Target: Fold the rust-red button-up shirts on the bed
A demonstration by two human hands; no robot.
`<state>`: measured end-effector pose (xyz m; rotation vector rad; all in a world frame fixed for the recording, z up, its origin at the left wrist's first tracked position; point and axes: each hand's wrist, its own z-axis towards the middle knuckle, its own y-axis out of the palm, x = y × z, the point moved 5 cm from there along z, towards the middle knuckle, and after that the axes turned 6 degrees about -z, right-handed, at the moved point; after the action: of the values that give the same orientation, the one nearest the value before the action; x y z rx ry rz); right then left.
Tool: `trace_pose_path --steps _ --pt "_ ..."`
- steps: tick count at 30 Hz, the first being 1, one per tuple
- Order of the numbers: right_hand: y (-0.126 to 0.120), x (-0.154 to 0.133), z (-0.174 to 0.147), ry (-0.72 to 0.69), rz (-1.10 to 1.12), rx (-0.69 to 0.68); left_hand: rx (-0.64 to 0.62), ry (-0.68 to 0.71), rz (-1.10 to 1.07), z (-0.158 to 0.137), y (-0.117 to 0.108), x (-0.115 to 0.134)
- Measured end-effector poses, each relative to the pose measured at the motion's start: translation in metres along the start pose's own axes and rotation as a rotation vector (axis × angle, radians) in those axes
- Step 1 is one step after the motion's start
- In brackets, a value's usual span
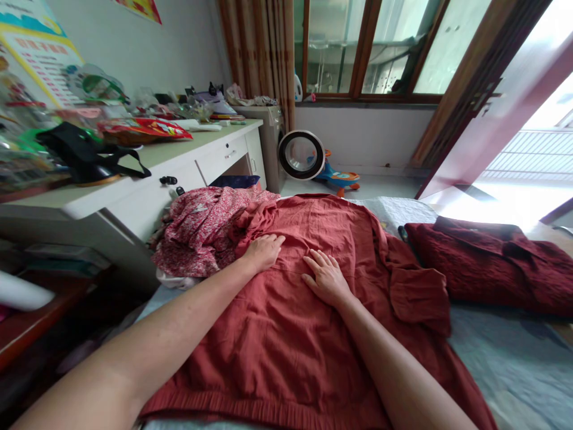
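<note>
A rust-red garment (286, 340) with sleeves and a gathered elastic hem lies spread over a bed, its hem closest to me. My left hand (265, 251) rests on its upper left part, fingers stretched out over some wrinkles. Palm down and fingers apart, my right hand (327, 278) presses on the middle of the cloth. The right sleeve (418, 292) is bent back beside the body of the garment. Bunched cloth lies at the left side, touching a heap of red-and-white patterned cloth (201, 224).
A folded dark red fleecy item (487, 263) lies at the right on the pale blue bed cover (505, 364). Along the left wall stands a cluttered white desk (174, 161). Beyond it are a washing machine with its round door (301, 155) open and a blue ride-on toy (338, 177).
</note>
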<state>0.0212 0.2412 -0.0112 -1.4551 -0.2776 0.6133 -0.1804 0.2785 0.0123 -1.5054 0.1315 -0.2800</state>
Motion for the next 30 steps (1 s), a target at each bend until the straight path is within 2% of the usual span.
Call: trace_pose_path --steps 2,4,6,8,10,13,16,18,19,23,26,30 --pt "0.001 0.001 -0.001 0.016 -0.009 0.008 -0.098 -0.142 -0.021 -0.007 0.019 -0.014" --pt "0.000 0.004 -0.002 0.087 -0.035 0.029 -0.152 -0.256 -0.034 -0.012 0.028 -0.029" --pt "0.000 0.010 -0.004 0.208 -0.077 0.053 -0.144 -0.286 -0.017 -0.015 0.026 -0.036" --pt "-0.001 0.014 -0.006 0.318 -0.113 0.059 -0.081 -0.266 0.045 -0.015 0.016 -0.032" --pt "-0.001 0.016 -0.007 0.367 -0.128 0.041 -0.026 -0.252 0.105 -0.016 0.007 -0.019" --pt "-0.005 0.019 -0.004 0.356 -0.126 -0.022 0.005 -0.202 0.111 -0.020 0.004 0.015" --pt "-0.016 0.027 -0.004 0.253 -0.083 -0.154 0.018 0.009 0.017 -0.030 0.014 0.060" --pt "-0.030 0.036 -0.012 0.138 -0.073 -0.248 -0.033 0.115 -0.044 -0.041 0.026 0.083" --pt "-0.041 0.045 -0.019 0.134 -0.111 -0.252 -0.040 0.124 -0.062 -0.046 0.031 0.089" --pt "-0.096 0.082 -0.056 0.217 -0.393 -0.075 -0.028 0.117 -0.074 -0.061 0.040 0.097" --pt "-0.112 0.100 -0.083 0.289 -0.511 -0.161 -0.027 0.113 -0.087 -0.066 0.037 0.105" --pt "-0.108 0.107 -0.100 0.353 -0.563 -0.307 -0.080 0.273 -0.163 -0.077 0.035 0.140"
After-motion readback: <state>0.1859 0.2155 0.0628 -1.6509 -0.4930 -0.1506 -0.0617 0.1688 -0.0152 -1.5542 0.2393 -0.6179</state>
